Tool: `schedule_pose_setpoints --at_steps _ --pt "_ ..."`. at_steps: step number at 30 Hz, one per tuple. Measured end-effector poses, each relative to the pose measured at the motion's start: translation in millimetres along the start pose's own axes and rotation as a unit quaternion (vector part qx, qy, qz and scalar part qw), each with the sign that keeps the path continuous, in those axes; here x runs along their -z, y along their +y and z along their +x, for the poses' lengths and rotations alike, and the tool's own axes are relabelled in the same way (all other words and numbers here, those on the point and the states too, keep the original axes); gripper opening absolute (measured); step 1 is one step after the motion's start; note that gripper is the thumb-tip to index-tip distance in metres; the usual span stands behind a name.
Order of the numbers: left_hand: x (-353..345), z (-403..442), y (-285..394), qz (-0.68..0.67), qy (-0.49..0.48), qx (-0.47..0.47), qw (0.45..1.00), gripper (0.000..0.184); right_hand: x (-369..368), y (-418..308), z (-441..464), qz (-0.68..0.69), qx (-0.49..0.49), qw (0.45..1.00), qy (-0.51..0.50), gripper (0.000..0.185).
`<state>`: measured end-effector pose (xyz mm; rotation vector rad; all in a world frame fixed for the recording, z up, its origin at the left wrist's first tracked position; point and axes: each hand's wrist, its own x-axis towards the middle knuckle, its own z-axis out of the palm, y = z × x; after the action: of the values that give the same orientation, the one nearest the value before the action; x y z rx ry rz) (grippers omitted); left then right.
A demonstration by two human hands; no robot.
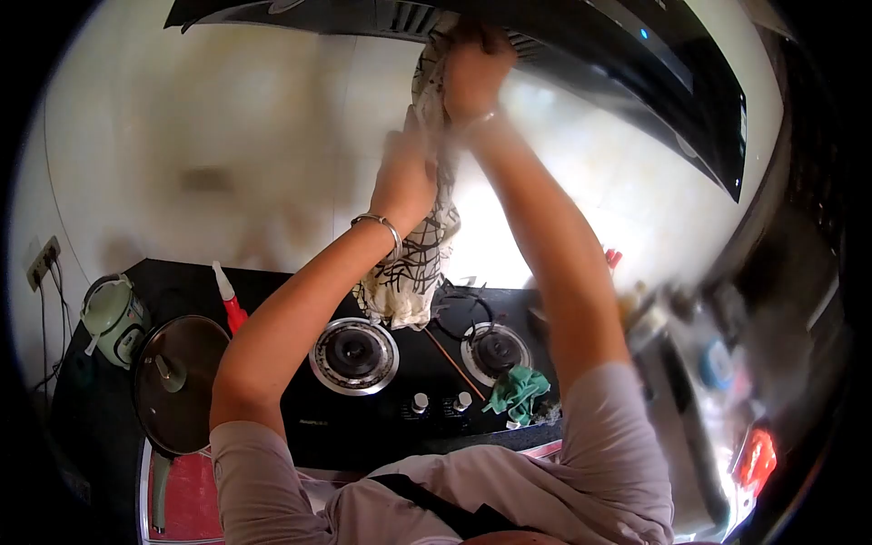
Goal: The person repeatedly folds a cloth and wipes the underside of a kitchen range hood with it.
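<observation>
A long cream cloth (420, 263) with a black line pattern hangs from under the range hood (581, 73) down to the stove. High up by the hood's vents, my right hand (477, 77) is closed around the upper part of the cloth. Lower and to the left, my left hand (406, 182) wraps the cloth's middle; its fingertips are blurred and partly hidden. The loose lower end of the cloth dangles just above the black gas stove (363, 422), between the left burner (354, 356) and the right burner (498, 352).
A green rag (518, 393) and a thin brown stick (451, 363) lie by the right burner, near a dark pot rack (468, 307). On the left are a lidded pan (173, 400), a green rice cooker (115, 318) and a red bottle with a white nozzle (232, 309). Blurred items crowd the right counter.
</observation>
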<state>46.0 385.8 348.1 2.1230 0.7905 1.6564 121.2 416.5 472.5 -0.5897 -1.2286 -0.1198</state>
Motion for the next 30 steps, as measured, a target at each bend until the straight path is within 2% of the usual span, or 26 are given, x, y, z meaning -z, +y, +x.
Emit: schedule_pose_setpoints --at_steps 1,2,5,6,9,13,16,20,24,26,27,29,30 --pt "-3 0 -3 0.017 0.006 -0.002 1.000 0.059 3 -4 -3 -0.033 -0.008 0.999 -0.009 0.018" --pt "-8 1 -9 0.001 0.000 0.001 1.000 0.056 3 -2 -10 -0.001 -0.021 1.000 0.010 0.024" --pt "-27 1 -25 0.008 -0.026 0.035 0.999 0.051 18 14 -22 -0.058 -0.006 0.998 0.004 0.024" --pt "-30 -1 -26 0.005 -0.031 0.040 0.999 0.045 26 10 -22 -0.112 -0.021 0.993 -0.031 0.025" --pt "-46 -4 -36 0.001 -0.041 0.069 0.997 0.042 40 22 -26 -0.127 -0.063 0.989 -0.050 0.025" --pt "-55 -11 -44 -0.006 -0.070 0.079 0.994 0.064 54 29 -36 -0.140 -0.068 0.987 -0.049 0.028" --pt "-51 -14 -43 -0.013 -0.107 0.088 0.990 0.062 64 27 -42 -0.147 -0.091 0.983 -0.068 0.027" --pt "-47 -13 -41 -0.089 -0.114 0.076 0.987 0.059 84 70 -49 -0.187 0.020 0.977 -0.104 0.027" --pt "-52 -11 -56 -0.103 -0.086 0.081 0.988 0.057 88 89 -54 -0.248 0.017 0.960 -0.129 0.026" --pt "-55 -6 -62 -0.117 -0.060 0.059 0.990 0.054 83 78 -54 -0.218 -0.080 0.964 -0.127 0.027" --pt "-56 -10 -53 -0.113 -0.059 0.052 0.990 0.052 93 69 -61 -0.197 -0.083 0.970 -0.114 0.027" --pt "-60 -10 -59 -0.108 -0.059 0.057 0.991 0.048 101 79 -67 -0.188 -0.162 0.960 -0.130 0.028" --pt "-63 -12 -64 -0.117 -0.042 0.060 0.990 0.044 100 79 -70 -0.193 -0.145 0.961 -0.134 0.028"
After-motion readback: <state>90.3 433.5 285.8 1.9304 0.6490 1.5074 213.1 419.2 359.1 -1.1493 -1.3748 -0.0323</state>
